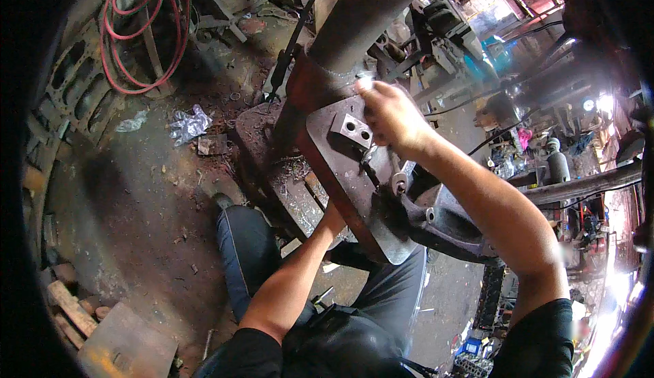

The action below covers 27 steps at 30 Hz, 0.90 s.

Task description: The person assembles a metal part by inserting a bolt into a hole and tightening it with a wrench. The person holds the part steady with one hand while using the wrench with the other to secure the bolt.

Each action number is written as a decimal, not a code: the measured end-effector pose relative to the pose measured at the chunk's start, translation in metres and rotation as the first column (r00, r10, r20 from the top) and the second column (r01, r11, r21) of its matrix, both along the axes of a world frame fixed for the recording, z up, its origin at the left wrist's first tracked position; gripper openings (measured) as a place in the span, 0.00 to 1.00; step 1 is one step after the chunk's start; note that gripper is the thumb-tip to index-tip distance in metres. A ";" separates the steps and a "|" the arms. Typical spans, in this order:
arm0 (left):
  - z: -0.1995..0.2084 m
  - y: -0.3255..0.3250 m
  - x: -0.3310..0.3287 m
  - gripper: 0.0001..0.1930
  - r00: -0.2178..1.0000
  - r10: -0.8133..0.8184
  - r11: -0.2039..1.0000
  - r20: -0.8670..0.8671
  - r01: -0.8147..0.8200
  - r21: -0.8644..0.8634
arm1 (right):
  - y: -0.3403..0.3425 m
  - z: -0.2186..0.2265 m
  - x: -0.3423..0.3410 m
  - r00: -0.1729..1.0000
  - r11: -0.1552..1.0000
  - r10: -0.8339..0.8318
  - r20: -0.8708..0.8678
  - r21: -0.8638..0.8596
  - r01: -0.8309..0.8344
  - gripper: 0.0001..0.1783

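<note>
A thick steel table of a drilling machine lies in front of me. On it sits a small metal block with two dark round holes in its visible face. Just right of the block, my right hand is closed, with something bright and shiny at its fingertips that I cannot make out. My left hand reaches under the table's near left edge; its fingers are hidden there. A bolt and clamp fitting stands on the right side of the table, below my right wrist.
The machine's round column rises behind the table, above a slotted base strewn with metal chips. A red hose coil hangs at far left. Crumpled plastic lies on the floor. Tools and parts crowd the right side.
</note>
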<state>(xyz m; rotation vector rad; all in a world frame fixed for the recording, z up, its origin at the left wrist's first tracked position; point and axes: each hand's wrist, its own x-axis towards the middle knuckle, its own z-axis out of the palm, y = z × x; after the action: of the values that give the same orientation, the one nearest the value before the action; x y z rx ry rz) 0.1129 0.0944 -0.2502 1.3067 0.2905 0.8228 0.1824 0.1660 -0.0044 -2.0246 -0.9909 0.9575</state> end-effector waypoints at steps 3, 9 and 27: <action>0.003 0.002 0.002 0.17 0.999 0.005 1.000 0.036 -0.004 -0.026 | -0.024 -0.001 -0.052 0.752 0.838 0.541 0.376 -0.172 -0.517 0.23; 0.010 0.002 -0.005 0.16 0.996 -0.051 0.988 0.074 0.061 -0.139 | -0.150 -0.005 -0.103 -0.189 0.060 0.881 0.434 -0.497 -0.866 0.07; -0.003 0.009 0.008 0.08 0.987 -0.035 0.999 0.157 0.038 -0.015 | -0.093 0.045 -0.018 0.352 0.648 0.750 0.560 -0.727 -0.226 0.21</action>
<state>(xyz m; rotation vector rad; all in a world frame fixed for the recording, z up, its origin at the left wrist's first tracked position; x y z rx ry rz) 0.1209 0.1033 -0.2532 1.2196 0.1478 0.8846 0.1648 0.0728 0.0411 -2.8230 -2.2534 0.4831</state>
